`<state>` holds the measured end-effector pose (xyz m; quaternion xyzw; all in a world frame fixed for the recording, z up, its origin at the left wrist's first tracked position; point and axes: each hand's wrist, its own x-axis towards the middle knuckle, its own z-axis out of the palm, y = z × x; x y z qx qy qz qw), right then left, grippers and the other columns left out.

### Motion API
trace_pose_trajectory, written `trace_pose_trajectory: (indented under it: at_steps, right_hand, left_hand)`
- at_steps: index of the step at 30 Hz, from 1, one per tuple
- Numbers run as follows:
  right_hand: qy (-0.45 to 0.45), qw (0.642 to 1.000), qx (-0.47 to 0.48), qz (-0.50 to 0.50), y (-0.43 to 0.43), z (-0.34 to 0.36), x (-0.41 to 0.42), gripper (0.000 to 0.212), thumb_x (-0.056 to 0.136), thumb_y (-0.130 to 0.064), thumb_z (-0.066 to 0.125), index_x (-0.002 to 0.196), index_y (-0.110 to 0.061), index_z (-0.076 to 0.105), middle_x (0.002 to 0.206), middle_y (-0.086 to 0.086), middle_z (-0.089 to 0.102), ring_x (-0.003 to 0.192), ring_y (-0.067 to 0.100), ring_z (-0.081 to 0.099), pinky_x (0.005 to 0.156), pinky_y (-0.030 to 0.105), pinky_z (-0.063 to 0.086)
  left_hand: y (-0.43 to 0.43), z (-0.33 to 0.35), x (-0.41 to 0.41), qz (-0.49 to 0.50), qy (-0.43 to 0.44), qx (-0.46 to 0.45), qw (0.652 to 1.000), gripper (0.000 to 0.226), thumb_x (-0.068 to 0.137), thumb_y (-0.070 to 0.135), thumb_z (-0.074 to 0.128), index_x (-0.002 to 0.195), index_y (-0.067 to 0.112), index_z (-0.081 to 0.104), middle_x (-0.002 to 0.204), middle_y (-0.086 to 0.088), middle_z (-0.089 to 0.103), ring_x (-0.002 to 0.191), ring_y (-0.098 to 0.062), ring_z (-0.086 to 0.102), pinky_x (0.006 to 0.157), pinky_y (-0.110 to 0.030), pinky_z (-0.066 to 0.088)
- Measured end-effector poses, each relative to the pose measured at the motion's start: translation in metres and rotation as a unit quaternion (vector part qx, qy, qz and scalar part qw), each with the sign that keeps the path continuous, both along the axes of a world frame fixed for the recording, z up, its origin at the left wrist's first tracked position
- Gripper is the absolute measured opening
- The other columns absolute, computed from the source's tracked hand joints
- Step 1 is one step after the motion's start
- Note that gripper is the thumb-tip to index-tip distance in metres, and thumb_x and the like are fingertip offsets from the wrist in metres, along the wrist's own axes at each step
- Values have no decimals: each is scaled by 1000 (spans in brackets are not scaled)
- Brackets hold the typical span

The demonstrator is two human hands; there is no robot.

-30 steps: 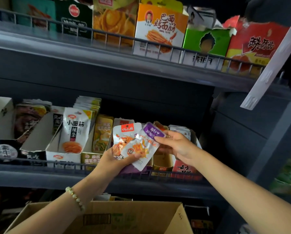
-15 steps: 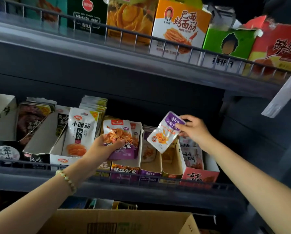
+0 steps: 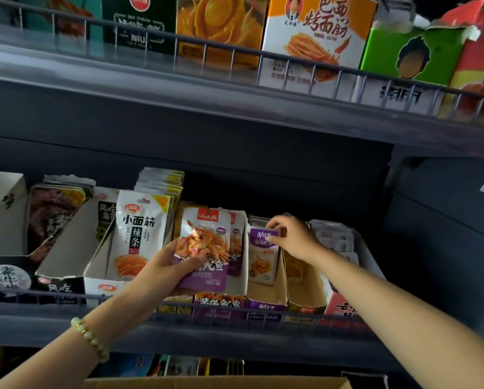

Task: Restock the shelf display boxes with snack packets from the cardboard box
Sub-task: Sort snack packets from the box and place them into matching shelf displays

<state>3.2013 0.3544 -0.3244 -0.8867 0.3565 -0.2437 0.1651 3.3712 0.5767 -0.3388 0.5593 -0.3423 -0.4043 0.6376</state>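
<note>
My left hand (image 3: 162, 272) grips a white and purple squid snack packet (image 3: 207, 248) in front of its purple display box (image 3: 217, 303) on the middle shelf. My right hand (image 3: 292, 234) pinches the top of a small purple-topped packet (image 3: 261, 256) that stands upright inside the narrow purple display box (image 3: 266, 300). The cardboard box (image 3: 215, 382) shows only its top edge at the bottom of the view.
A wire rail (image 3: 179, 304) runs along the front of the middle shelf. Left of the hands stand display boxes with white spicy-strip packets (image 3: 138, 234) and dark packets (image 3: 52, 217). An orange box (image 3: 302, 287) and a red box (image 3: 341, 307) sit to the right. The upper shelf (image 3: 235, 88) overhangs, lined with large boxes.
My right hand has lowered the small purple-topped packet from the air into the narrow purple display box. My left hand has shifted slightly right, holding its squid packet upright.
</note>
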Motion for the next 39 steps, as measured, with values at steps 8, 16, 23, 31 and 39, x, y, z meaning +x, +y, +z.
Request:
trace_pose_trajectory:
  at_steps: [8, 16, 23, 31, 39]
  right_hand:
    - [16, 993, -113, -35, 3, -5, -1, 30, 88, -23, 67, 117, -21, 57, 117, -4, 57, 105, 9, 52, 76, 14, 39]
    - [-159, 968, 172, 94, 66, 35, 18, 30, 95, -32, 56, 123, -22, 53, 111, -8, 59, 101, 5, 58, 73, 8, 45]
    - [-147, 946, 264, 120, 73, 45, 14, 20, 84, -19, 71, 102, -20, 62, 100, 1, 69, 95, 13, 66, 76, 19, 54]
    - [-144, 983, 110, 42, 44, 60, 29, 12, 89, -14, 67, 98, -15, 60, 93, 0, 66, 86, 14, 64, 74, 22, 52]
    - [19, 997, 39, 65, 19, 31, 79, 20, 92, -5, 60, 110, -11, 57, 110, 8, 61, 100, 18, 59, 83, 33, 52]
  left_hand:
    - [5, -5, -7, -33, -49, 11, 998, 26, 86, 18, 66, 111, 24, 57, 93, -5, 74, 80, -19, 74, 49, -23, 55]
    - [4, 5, -14, -61, -106, 3, 992, 26, 89, 19, 64, 113, 20, 56, 95, -5, 74, 82, -16, 74, 50, -22, 56]
    - [3, 5, -4, -71, -195, -16, 978, 29, 86, 24, 67, 111, 16, 57, 94, -4, 75, 84, -15, 73, 63, -28, 60]
    - [-6, -9, 38, -47, -578, 71, 812, 33, 89, 53, 55, 118, 38, 50, 87, 18, 61, 78, 0, 59, 72, -18, 53]
    - [-31, -21, 50, -100, -561, 56, 820, 18, 86, 51, 61, 95, 37, 57, 87, 15, 62, 81, -6, 62, 78, -29, 56]
